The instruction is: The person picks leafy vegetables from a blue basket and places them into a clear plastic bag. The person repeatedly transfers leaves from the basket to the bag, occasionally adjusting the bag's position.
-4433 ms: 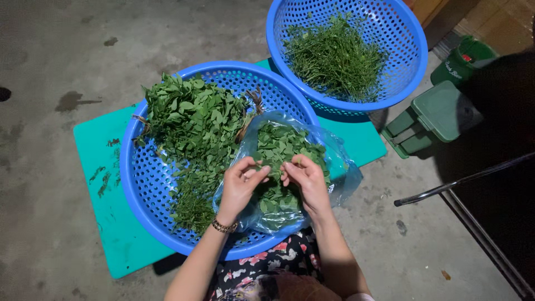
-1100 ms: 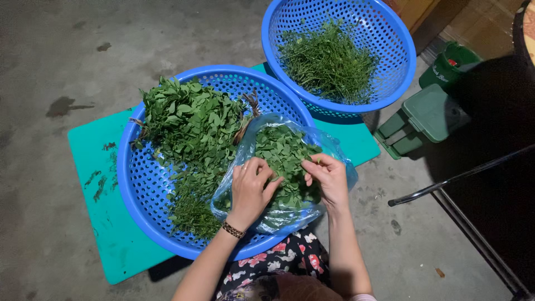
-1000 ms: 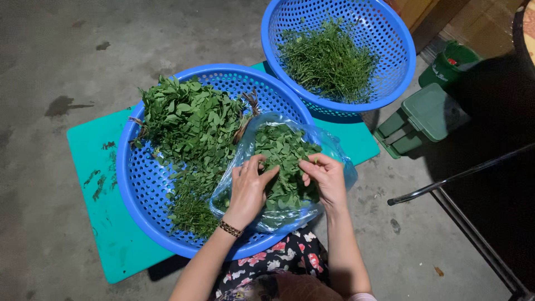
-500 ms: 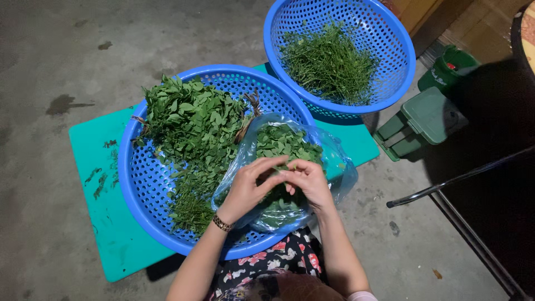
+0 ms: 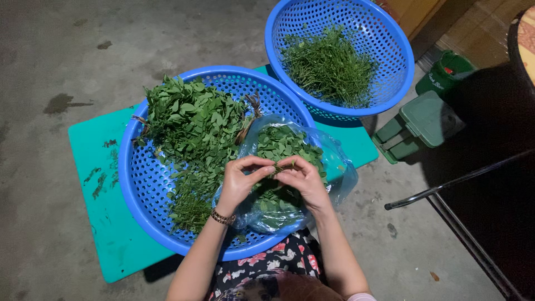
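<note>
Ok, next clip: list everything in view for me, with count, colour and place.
large basket: one, blue, perforated, on the mat in front of the person
leafy stems: one heap, green, in the large basket's left half
clear bag: one, bluish, lying in the large basket's right side, holding plucked leaves
second basket: one, blue, perforated, beyond the first, top right
bare stalks: one pile, green, inside the second basket
mat: one, teal, on the concrete floor
low stool: one, green, right of the baskets
sprig: one, green, pinched between both hands over the bag
bracelet: one, gold, on the left wrist
left hand: fingertips on the sprig
right hand: fingertips on the sprig
</note>
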